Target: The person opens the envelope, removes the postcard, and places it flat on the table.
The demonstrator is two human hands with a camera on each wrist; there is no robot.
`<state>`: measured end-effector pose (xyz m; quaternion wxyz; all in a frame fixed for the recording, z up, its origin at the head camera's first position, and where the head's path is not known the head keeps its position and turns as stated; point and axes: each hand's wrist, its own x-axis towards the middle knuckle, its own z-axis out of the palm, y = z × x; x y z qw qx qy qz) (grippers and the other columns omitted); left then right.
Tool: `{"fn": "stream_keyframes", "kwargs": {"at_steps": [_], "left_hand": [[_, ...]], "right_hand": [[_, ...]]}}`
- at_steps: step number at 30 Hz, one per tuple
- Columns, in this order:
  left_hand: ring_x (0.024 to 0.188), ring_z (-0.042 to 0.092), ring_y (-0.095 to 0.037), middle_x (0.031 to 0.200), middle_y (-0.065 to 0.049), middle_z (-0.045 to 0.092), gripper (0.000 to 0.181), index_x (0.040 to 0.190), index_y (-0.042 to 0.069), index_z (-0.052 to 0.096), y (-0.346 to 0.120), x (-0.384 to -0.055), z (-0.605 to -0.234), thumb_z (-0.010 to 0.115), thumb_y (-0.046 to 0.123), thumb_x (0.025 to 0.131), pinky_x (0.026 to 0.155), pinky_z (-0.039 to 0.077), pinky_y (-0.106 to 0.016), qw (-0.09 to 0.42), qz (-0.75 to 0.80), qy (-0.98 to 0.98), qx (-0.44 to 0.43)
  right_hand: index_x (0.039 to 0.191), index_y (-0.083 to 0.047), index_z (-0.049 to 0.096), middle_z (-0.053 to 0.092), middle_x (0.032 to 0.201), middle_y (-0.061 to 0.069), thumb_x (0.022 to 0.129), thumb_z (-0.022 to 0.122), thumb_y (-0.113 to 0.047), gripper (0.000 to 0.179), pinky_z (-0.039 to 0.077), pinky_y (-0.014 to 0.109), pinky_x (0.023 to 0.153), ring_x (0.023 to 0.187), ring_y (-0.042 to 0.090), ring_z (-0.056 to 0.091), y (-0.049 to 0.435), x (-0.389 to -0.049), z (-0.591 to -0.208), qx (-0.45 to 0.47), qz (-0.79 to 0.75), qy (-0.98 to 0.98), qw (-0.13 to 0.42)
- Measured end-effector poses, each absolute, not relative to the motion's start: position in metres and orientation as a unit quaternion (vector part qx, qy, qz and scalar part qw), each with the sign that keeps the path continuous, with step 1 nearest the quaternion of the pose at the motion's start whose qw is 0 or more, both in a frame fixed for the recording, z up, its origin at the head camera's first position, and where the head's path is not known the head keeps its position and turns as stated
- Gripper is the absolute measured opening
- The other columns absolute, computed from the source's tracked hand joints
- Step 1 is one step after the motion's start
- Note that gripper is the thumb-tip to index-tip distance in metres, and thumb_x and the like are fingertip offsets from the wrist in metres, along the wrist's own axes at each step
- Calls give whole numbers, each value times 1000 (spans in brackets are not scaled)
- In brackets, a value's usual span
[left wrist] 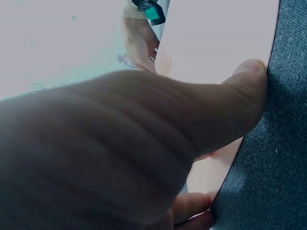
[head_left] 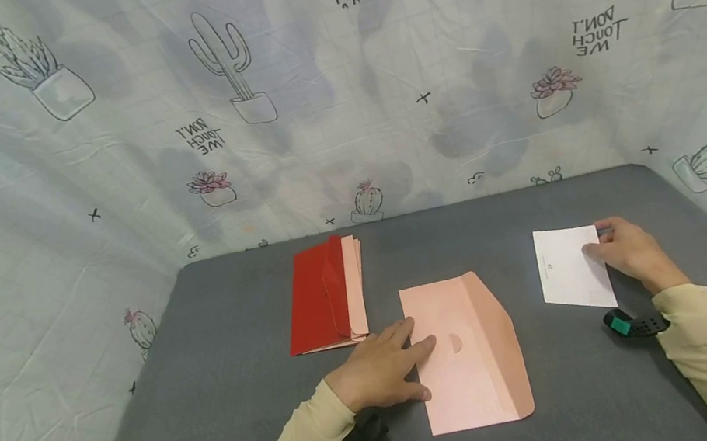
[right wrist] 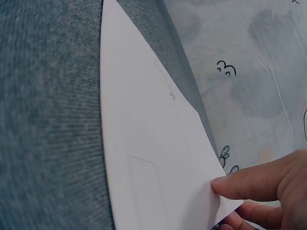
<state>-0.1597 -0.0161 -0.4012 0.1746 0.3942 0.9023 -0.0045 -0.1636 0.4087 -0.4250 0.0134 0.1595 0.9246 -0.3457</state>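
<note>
My left hand (head_left: 383, 369) presses flat on the open pink envelope (head_left: 469, 354) at the table's (head_left: 221, 354) front while my right hand (head_left: 629, 254) pinches the white card (head_left: 568, 269), best lifted level and kept unbent.

Left grip (head_left: 382, 367) flat, fingers straight and pressing down; right grip (head_left: 629, 252) reaching forward, fingertips (right wrist: 225, 186) pinching, both forearms sleeved.

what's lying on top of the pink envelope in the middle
The left hand rests flat on the pink envelope, fingers across its left edge. The flap lies open. Whatever is inside or beneath it is hidden.
</note>
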Motion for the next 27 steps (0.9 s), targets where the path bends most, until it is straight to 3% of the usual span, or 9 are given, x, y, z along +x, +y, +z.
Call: {"fn": "stream_keyframes", "kwargs": {"at_steps": [11,17,27], "left_hand": [[152,33,-27,166,-9,32,76,155,31,42,-16,-160,-400,75,46,88,120,35,-51,176,-2,901,396],[152,33,-27,166,-9,32,76,155,31,42,-17,-159,-400,75,47,88,120,35,-49,176,-3,902,395],[152,33,-26,166,-8,32,76,155,32,42,-17,-160,-401,75,45,88,120,35,-51,179,0,902,392]], "right_hand": [[138,22,35,48,117,36,95,55,-20,63,47,45,72,97,43,53,409,-164,-427,158,-315,936,10],[139,20,36,51,107,28,97,54,-24,63,38,33,64,88,34,52,408,-162,-427,156,-301,941,21],[140,18,35,50,120,35,98,52,-27,64,45,47,74,97,42,53,408,-161,-425,162,-291,942,37]]}}
